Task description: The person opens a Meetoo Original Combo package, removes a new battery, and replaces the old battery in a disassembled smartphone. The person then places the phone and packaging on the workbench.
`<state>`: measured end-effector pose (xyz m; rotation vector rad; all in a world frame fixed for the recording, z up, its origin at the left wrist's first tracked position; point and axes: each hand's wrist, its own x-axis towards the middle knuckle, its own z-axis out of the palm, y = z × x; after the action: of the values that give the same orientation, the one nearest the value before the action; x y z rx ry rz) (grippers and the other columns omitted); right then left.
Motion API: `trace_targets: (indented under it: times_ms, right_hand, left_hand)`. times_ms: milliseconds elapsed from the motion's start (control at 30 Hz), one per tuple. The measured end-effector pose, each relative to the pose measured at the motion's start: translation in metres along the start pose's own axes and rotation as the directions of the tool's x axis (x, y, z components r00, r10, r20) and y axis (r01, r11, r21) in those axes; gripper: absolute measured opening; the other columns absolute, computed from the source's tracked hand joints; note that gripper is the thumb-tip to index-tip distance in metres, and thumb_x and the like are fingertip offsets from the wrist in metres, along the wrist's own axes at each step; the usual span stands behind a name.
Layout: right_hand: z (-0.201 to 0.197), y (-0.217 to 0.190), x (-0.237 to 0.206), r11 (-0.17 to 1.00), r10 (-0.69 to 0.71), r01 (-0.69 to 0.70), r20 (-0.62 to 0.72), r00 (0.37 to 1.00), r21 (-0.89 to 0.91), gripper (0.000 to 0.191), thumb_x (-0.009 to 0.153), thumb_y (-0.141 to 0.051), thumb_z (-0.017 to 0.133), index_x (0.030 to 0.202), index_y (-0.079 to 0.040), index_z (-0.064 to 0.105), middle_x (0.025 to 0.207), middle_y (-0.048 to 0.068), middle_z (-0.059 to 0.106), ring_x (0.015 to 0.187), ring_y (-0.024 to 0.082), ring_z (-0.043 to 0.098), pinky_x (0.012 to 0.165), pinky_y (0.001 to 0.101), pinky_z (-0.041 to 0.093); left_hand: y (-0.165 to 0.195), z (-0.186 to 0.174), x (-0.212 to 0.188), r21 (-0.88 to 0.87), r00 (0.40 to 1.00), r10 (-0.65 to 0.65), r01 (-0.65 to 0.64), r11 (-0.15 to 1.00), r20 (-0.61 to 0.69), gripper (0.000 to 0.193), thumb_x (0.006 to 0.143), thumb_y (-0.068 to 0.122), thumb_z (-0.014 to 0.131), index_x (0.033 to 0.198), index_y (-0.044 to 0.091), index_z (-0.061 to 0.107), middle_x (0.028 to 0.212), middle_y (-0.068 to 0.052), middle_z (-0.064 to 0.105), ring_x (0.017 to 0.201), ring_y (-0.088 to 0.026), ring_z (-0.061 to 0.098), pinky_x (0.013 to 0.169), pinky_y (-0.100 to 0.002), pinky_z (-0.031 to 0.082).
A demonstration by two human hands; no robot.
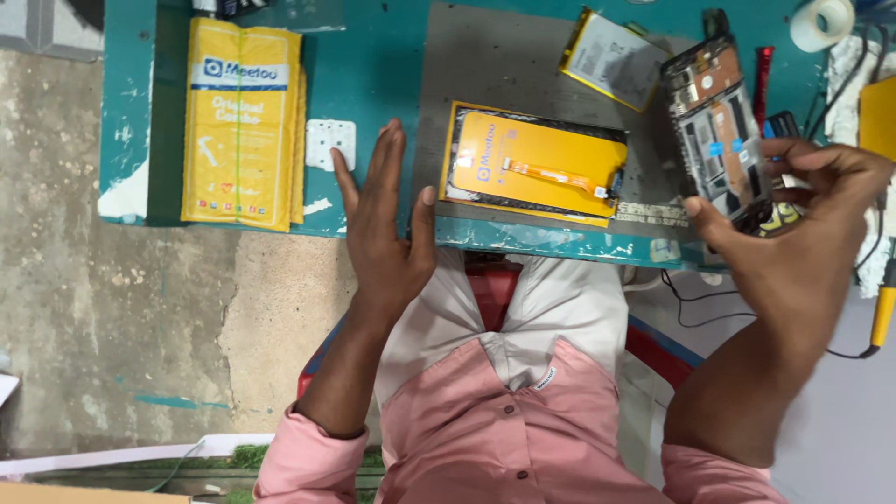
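My right hand (803,243) holds an opened phone body (717,121) upright at the table's right, its inner boards and metal shields facing me. My left hand (385,229) hangs flat and open over the table's front edge, fingers together, holding nothing. Just right of that hand lies a phone screen panel with a yellow backing and an orange flex cable (537,166) on a grey mat (495,65). A flat battery with a yellow edge (614,58) lies behind it.
A teal table (364,65) carries a yellow packet (241,121) at left, a small white socket plate (330,142), a tape roll (822,23) and a red tool (763,79) at right. A yellow-handled tool with a black cord (881,313) hangs at far right. Concrete floor lies left.
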<state>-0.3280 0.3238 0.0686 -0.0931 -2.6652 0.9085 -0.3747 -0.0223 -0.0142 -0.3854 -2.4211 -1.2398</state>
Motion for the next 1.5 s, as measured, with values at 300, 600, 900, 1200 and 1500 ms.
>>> trace_targets:
  times_ms: [300,600,900,1200,1500]
  right_hand:
    - [0.019,0.003,-0.016,0.994,0.104,-0.102,-0.068,0.992,0.035,0.068,0.09,-0.009,0.096,0.123,-0.003,0.036,0.124,0.018,0.066,0.108,0.021,0.066,0.093,0.0328,0.055]
    - [0.016,0.041,0.019,0.32,0.261,-0.356,0.279,0.924,0.878,0.037,0.103,-0.023,0.071,0.126,-0.002,0.051,0.113,0.017,0.067,0.094,0.025,0.07,0.088,0.0402,0.06]
    - [0.008,0.052,0.047,0.045,0.196,-0.562,0.545,0.815,0.826,0.061,0.108,-0.049,0.056,0.142,0.002,0.054,0.125,0.024,0.067,0.104,0.038,0.07,0.088,0.056,0.058]
    - [0.004,0.056,0.051,0.014,0.133,-0.595,0.588,0.798,0.804,0.059,0.112,-0.04,0.051,0.144,0.009,0.054,0.127,0.03,0.065,0.112,0.045,0.069,0.094,0.059,0.058]
    - [0.007,0.042,0.044,0.903,0.378,-0.381,0.055,0.924,0.199,0.041,0.102,-0.028,0.076,0.127,0.004,0.068,0.103,0.011,0.068,0.087,0.012,0.06,0.076,0.0254,0.048]
  left_hand:
    - [0.008,0.007,0.0,0.047,1.0,0.019,-0.02,0.999,0.004,0.054,0.111,0.013,0.055,0.16,0.005,0.034,0.163,-0.016,0.046,0.157,-0.03,0.042,0.134,-0.063,0.004]
    - [0.01,0.01,0.003,0.064,0.999,0.035,-0.036,0.997,0.015,0.053,0.111,0.012,0.054,0.159,0.005,0.034,0.162,-0.017,0.046,0.156,-0.03,0.041,0.133,-0.065,0.002]
    - [0.011,0.016,0.006,0.073,0.999,0.036,-0.037,0.997,0.012,0.053,0.109,0.011,0.057,0.157,0.002,0.037,0.161,-0.017,0.047,0.155,-0.031,0.042,0.132,-0.065,0.002]
    - [0.008,0.016,0.007,0.074,0.999,0.045,-0.046,0.996,0.024,0.054,0.109,0.013,0.057,0.158,0.003,0.036,0.161,-0.017,0.047,0.156,-0.03,0.041,0.132,-0.066,0.002]
    - [0.009,0.011,0.006,0.07,0.998,0.044,-0.047,0.996,0.042,0.055,0.108,0.012,0.059,0.158,0.004,0.036,0.162,-0.017,0.045,0.157,-0.03,0.041,0.133,-0.065,0.003]
